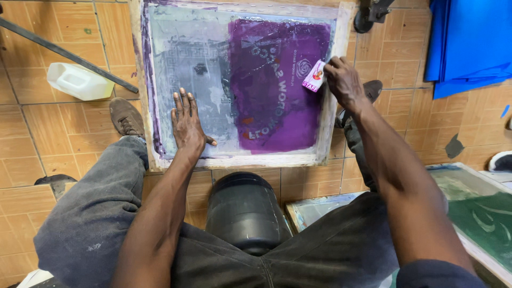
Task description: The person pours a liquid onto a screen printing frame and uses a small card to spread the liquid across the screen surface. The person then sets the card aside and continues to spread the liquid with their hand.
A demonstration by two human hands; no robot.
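A wooden-framed printing screen lies on the tiled floor in front of me, its right half coated in purple ink with a mirrored design, its left half grey. My left hand presses flat on the grey mesh near the frame's lower edge, fingers spread. My right hand sits at the screen's right edge, pinching a small pink and white card whose edge touches the purple ink.
A black drum stands between my knees. A white plastic jerrycan and a dark metal bar lie at the left. Blue sheets sit top right. A second screen with green ink lies at the right.
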